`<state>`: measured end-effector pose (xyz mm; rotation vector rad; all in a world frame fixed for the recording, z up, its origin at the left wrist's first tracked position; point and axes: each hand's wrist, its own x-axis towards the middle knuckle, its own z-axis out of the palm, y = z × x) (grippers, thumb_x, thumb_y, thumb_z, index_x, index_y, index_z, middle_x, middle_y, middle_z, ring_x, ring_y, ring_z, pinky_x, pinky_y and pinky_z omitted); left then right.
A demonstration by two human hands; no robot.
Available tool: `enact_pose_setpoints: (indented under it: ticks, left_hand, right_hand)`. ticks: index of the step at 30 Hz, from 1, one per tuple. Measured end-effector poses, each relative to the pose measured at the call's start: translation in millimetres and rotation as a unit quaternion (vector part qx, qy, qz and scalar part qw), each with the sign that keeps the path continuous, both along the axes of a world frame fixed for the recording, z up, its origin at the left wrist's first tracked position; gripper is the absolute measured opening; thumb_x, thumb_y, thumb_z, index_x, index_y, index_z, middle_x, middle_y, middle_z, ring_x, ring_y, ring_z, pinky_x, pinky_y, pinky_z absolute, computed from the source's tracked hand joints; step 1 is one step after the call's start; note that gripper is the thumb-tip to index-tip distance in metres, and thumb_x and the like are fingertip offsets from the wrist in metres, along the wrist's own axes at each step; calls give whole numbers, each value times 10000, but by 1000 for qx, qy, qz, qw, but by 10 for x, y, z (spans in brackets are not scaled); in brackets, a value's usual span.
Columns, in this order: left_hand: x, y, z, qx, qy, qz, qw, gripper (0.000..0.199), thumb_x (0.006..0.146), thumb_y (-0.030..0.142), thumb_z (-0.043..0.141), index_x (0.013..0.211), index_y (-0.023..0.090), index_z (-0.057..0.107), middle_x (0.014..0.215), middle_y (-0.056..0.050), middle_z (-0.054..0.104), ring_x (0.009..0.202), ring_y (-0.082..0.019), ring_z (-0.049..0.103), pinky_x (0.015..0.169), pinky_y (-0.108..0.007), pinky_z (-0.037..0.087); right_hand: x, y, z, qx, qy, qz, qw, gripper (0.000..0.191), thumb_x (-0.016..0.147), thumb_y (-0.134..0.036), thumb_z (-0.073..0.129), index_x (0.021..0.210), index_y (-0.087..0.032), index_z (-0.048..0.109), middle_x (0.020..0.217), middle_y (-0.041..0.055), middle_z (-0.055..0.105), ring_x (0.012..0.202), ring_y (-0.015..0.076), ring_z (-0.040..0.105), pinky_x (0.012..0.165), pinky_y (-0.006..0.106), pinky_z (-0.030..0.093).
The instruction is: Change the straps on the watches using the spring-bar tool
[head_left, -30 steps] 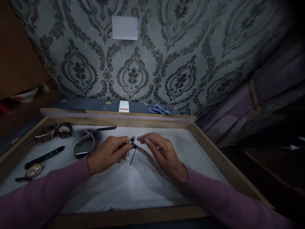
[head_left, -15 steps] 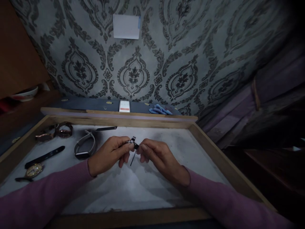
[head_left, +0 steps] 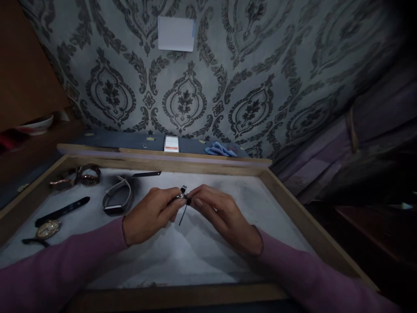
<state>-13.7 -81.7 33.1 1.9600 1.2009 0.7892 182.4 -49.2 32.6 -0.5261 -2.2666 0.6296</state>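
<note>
Centrally, the left hand (head_left: 148, 217) pinched a wristwatch (head_left: 181, 196) by its case, above the white floor of a wooden tray (head_left: 286, 204). The right hand (head_left: 224, 213) stood narrowed at the strap end — in this dim view, grip or mere touch could not be told. Good practice called for a steady case and light fingertip pressure. The case gleamed like metal; nearby lay a smartwatch (head_left: 114, 209) — its grey band looped.

The watch (head_left: 181, 196) between my fingers (head_left: 171, 208) gleams like polished metal, while the wooden tray (head_left: 295, 213) looks matt, the black strap (head_left: 63, 211) smooth and dull, the blue cloth (head_left: 220, 149) soft, and my knitted sleeves (head_left: 104, 237) finely ribbed.
</note>
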Motion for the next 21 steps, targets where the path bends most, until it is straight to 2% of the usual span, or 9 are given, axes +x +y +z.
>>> enact_pose_setpoints:
  ticks: [4, 11, 15, 18, 21]
  left_hand:
    - [29, -15, -13, -13, -21, 14, 1000, 348, 950, 323, 401, 638, 180, 463, 501, 54, 519, 420, -69, 486, 501, -195, 373]
    - [-11, 23, -38, -54, -90, 10, 994, 341, 936, 367, 414, 661, 177, 481, 548, 38, 541, 426, -77, 496, 471, -198, 393]
    - [-23, 44, -48, -70, -104, 2, 992, 295, 925, 362, 424, 696, 181, 468, 577, 31, 550, 441, -79, 495, 471, -199, 397]
    - [-17, 46, -56, -84, -101, -3, 991, 281, 925, 352, 426, 705, 181, 461, 568, 34, 538, 440, -76, 483, 472, -196, 391]
    - [-15, 42, -64, -90, -99, -4, 991, 278, 924, 354, 433, 711, 178, 469, 570, 34, 536, 436, -73, 476, 463, -192, 385]
  right_hand:
    - [-11, -42, -66, 51, -25, -8, 998, 203, 987, -162, 421, 880, -163, 594, 828, 69, 642, 761, 150, 599, 695, 266, 487]
    - [-37, -8, -65, 12, 10, -26, 1000, 233, 998, -215, 409, 915, -168, 621, 830, 54, 654, 778, 146, 627, 715, 259, 503]
    - [-10, 45, -67, -5, 38, -87, 996, 269, 988, -277, 442, 835, -174, 638, 782, 48, 654, 729, 152, 620, 689, 264, 494]
    - [25, 78, -83, -17, 47, -146, 988, 280, 981, -320, 452, 858, -174, 657, 741, 37, 643, 655, 146, 593, 638, 249, 477]
    - [50, 87, -91, -39, 28, -157, 986, 307, 985, -349, 435, 858, -176, 655, 726, 27, 646, 636, 141, 594, 597, 227, 457]
